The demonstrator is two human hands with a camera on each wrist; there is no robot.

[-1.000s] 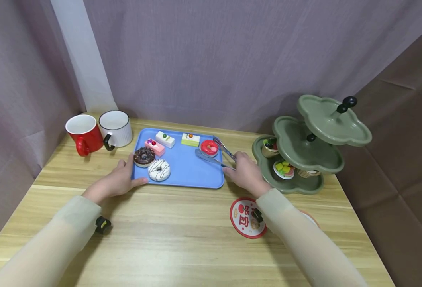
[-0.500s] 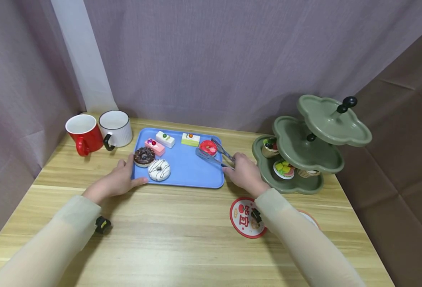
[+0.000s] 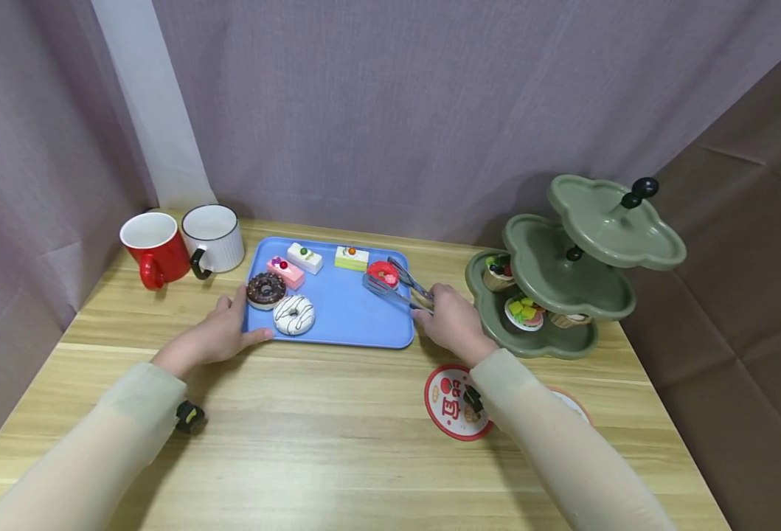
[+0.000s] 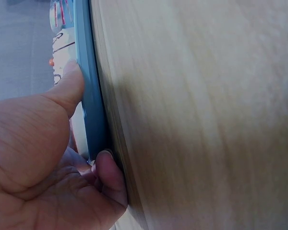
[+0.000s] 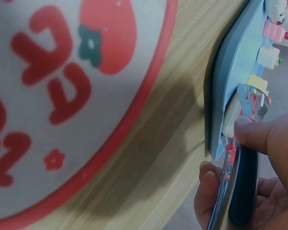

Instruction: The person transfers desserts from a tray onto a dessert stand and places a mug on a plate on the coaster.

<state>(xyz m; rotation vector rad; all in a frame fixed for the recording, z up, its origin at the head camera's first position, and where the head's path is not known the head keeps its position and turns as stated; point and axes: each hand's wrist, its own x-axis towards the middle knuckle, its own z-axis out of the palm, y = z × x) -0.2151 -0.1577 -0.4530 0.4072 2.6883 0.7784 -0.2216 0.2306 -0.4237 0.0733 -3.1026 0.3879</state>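
My left hand (image 3: 214,333) holds the front left corner of the blue tray (image 3: 344,324), thumb on the front rim; the left wrist view shows a curled finger (image 4: 110,175) at the tray's edge. My right hand (image 3: 458,322) grips metal tongs (image 3: 393,295), whose dark handle (image 5: 244,187) lies under the thumb. The tongs' ends stand on either side of a red donut (image 3: 378,268) at the tray's right end. On the left of the tray are a chocolate donut (image 3: 267,289), a white striped donut (image 3: 293,316), a pink cake (image 3: 287,273) and a white cake (image 3: 305,259).
A yellow-white cake (image 3: 352,259) sits at the tray's back. Red (image 3: 161,254) and white (image 3: 220,247) mugs stand left. A green tiered stand (image 3: 563,343) at right bears small tarts (image 3: 524,315) on its bottom tier. A round red-rimmed coaster (image 3: 443,413) lies by the right sleeve.
The red donut and the tongs have shifted slightly left on the tray, with the tong ends a little closer about the donut. The left hand keeps its place at the tray corner.
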